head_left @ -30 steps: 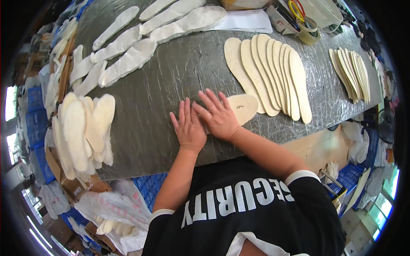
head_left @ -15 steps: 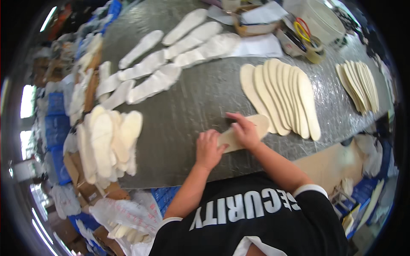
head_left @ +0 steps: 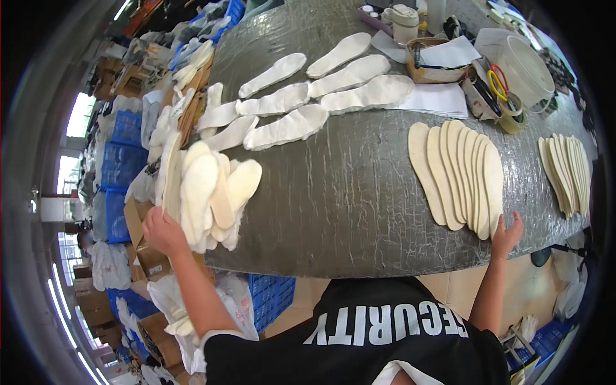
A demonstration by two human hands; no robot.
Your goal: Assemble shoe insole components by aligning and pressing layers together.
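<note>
My left hand (head_left: 165,231) is at the left edge of the table, its fingers closed on the lower end of a pale insole (head_left: 171,176). That insole stands nearly edge-on beside a loose pile of fluffy cream insoles (head_left: 199,183). Over on the right, my right hand (head_left: 507,235) has its thumb and fingers apart. It is at the near end of a fanned row of flat cream insoles (head_left: 455,173), with the thumb close to or touching the outermost one; actual contact is hard to make out.
Several white fleecy insoles (head_left: 289,126) lie across the far left of the table (head_left: 333,192). Another fanned stack (head_left: 564,173) is at the far right. At the back are a cardboard box (head_left: 436,67), tape rolls (head_left: 512,119) and a translucent bucket (head_left: 526,70). Blue crates (head_left: 122,173) stand left.
My hands were together on an insole at the table's near middle. Now they are wide apart: the left has gone to the left pile with an insole, the right to the fanned row.
</note>
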